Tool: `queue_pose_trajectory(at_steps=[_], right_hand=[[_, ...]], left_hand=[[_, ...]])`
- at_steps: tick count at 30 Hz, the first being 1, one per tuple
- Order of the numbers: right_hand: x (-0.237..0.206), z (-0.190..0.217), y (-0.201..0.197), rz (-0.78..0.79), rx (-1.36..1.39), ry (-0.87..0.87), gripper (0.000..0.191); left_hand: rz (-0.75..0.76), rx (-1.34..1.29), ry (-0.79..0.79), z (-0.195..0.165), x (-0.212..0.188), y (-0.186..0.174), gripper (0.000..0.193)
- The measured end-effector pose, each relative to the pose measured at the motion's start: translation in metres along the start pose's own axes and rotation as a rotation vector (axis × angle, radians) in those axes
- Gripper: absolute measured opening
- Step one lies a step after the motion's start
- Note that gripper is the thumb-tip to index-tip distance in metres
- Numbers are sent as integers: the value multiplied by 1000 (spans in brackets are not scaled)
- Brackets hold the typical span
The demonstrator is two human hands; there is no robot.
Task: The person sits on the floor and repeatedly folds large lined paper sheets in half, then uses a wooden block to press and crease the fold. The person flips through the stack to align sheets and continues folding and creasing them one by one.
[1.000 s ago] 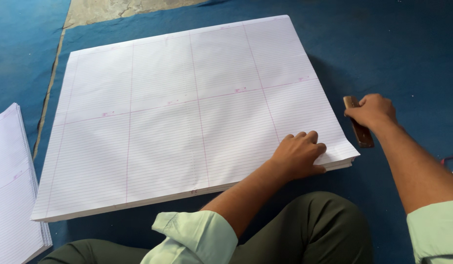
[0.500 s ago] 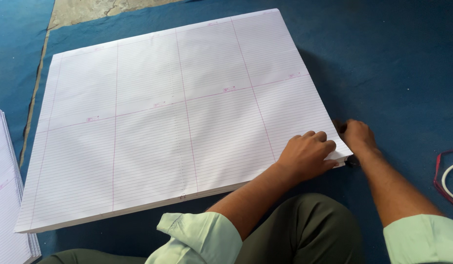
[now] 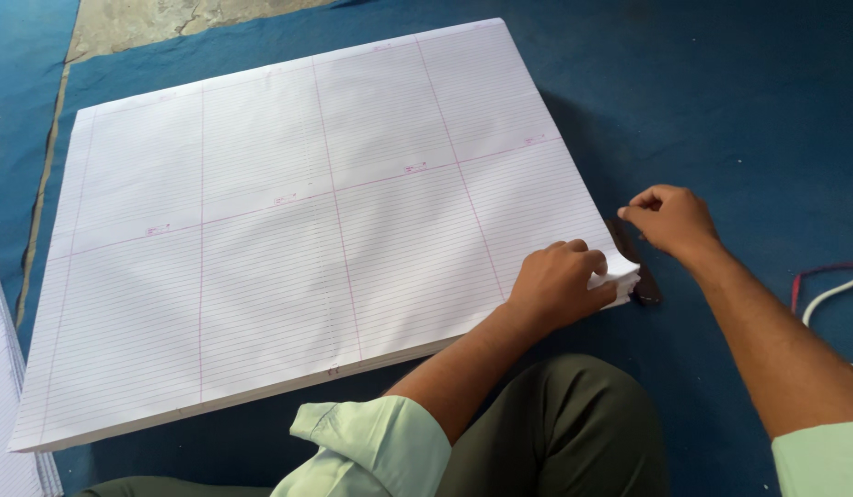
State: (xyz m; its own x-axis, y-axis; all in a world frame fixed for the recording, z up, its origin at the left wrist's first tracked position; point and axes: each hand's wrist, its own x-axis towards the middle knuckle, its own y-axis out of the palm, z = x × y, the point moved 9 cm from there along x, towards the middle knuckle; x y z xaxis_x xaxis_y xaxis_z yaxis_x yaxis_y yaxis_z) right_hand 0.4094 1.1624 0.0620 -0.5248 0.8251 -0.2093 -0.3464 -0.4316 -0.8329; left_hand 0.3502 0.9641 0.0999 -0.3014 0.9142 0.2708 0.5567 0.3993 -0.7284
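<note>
Stack of ruled sheets on blue mat; left hand clamped on its near-right corner, right hand pinched shut beside dark tool; best lifted evenly

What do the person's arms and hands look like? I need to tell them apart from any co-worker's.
Both hands are bare: left hand, right hand. No gloves, rings or watch show. Each forearm is bare, with a pale green sleeve rolled up near the elbow.
</note>
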Motion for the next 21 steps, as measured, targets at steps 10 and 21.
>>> queue_pose_trajectory(at_steps=[10,21], right_hand=[[-40,18,-20,38,13,-13,26],[-60,18,-29,63,71,-35,43]], left_hand=[[17,33,22,-11,-2,9,18],[-56,-179,-119,-6,-4,-1,20]])
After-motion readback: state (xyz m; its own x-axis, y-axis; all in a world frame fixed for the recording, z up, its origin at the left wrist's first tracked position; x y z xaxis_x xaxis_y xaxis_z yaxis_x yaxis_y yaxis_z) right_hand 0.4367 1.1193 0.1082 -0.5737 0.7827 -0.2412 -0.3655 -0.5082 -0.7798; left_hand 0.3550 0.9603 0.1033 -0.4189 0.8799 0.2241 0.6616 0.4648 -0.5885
